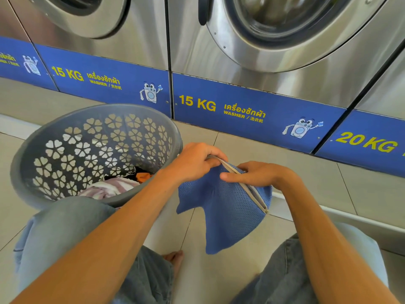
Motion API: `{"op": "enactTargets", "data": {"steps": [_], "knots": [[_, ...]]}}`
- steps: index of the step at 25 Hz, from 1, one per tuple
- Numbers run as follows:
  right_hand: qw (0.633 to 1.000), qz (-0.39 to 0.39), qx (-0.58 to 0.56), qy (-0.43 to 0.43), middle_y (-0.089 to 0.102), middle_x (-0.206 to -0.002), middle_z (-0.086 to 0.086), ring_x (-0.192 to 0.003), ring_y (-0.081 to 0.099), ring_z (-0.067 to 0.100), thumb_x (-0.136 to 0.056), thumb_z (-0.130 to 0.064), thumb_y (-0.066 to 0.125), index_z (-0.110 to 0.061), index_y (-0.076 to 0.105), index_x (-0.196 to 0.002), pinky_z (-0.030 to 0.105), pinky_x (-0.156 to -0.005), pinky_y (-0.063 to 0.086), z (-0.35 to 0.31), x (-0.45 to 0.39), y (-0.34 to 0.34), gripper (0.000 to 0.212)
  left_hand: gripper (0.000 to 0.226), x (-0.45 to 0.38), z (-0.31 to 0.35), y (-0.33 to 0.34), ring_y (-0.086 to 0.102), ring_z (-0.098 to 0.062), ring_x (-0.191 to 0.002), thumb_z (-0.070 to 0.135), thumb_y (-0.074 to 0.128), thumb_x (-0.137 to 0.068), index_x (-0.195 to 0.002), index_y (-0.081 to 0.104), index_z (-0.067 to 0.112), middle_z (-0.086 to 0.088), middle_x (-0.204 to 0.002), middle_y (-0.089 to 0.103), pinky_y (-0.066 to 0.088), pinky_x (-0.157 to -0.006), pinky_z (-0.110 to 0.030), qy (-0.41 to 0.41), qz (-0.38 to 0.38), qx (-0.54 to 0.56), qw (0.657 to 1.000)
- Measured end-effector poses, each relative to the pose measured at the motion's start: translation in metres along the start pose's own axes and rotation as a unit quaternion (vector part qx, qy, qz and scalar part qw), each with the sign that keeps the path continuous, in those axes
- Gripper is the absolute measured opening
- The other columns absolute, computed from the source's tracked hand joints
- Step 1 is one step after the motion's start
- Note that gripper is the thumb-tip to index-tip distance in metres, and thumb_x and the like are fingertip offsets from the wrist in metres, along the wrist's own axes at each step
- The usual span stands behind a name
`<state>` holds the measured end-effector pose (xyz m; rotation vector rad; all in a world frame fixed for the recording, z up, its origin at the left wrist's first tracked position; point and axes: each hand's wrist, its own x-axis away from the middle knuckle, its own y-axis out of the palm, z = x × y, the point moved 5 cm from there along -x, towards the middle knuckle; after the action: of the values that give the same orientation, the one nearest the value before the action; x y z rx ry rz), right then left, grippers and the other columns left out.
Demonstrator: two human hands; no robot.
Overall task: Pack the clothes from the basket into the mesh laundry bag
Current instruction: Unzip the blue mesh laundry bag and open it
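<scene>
Hands meet over the floor tiles (241, 150), both on a blue mesh laundry bag (225, 207). The left hand (195, 160) pinches the far end of the bag's pale zipper edge (245, 183), fingers curled tight round it. The right hand (260, 174) grips the same edge a little lower, thumb pressed flat on the mesh. The bag hangs limp below both hands, between the person's knees in grey jeans (65, 227). The opening looks barely parted. To the left stands a grey plastic basket (72, 150), tilted toward the person, with clothes (114, 186) lying at its bottom: something striped, something orange and black. Steel washing machines (274, 62) line the wall behind.
</scene>
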<state>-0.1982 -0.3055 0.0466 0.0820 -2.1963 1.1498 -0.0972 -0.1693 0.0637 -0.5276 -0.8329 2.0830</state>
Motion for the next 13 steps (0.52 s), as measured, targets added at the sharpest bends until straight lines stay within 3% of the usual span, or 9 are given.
{"op": "enactTargets", "data": {"steps": [3,6,10,13], "knots": [[0.996,-0.043,-0.074,0.014,0.073,-0.11,-0.003,-0.1,0.07,0.02,-0.05,-0.097,0.042,-0.027,0.068,-0.113,0.041,-0.097,0.053,0.005,0.002,0.003,0.098,0.023,0.0,0.0,-0.002,0.068,-0.009,-0.104,0.013,0.062,-0.094,-0.103,0.079,0.026,0.006,-0.104,0.078,0.05,-0.102,-0.036,0.008,0.002,0.024,1.0],[0.993,-0.046,-0.101,0.025,0.075,-0.104,0.002,-0.095,0.072,0.02,-0.061,-0.089,0.048,-0.017,0.072,-0.106,0.038,-0.092,0.056,0.005,0.001,0.006,0.088,0.025,0.0,0.0,-0.002,0.067,-0.007,-0.105,0.012,0.061,-0.094,-0.103,0.079,0.027,0.009,-0.106,0.077,0.048,-0.106,-0.037,0.008,-0.001,0.038,0.999],[0.989,0.032,-0.139,0.034,0.077,-0.093,0.004,-0.087,0.073,0.022,-0.061,-0.077,0.066,-0.017,0.075,-0.091,0.037,-0.081,0.056,0.011,0.004,-0.008,0.068,0.034,0.001,-0.003,-0.003,0.066,-0.01,-0.109,0.005,0.059,-0.094,-0.112,0.076,0.028,0.005,-0.117,0.075,0.051,-0.102,-0.032,0.002,0.005,0.033,0.999],[0.973,0.08,-0.215,0.017,0.075,-0.094,0.007,-0.088,0.07,0.024,-0.075,-0.056,0.071,-0.017,0.073,-0.093,0.035,-0.075,0.054,0.012,0.011,-0.02,0.043,0.04,0.0,-0.005,-0.009,0.063,-0.011,-0.106,-0.003,0.056,-0.092,-0.116,0.073,0.024,0.001,-0.122,0.071,0.05,-0.094,-0.025,-0.001,0.049,0.0,0.999]]}}
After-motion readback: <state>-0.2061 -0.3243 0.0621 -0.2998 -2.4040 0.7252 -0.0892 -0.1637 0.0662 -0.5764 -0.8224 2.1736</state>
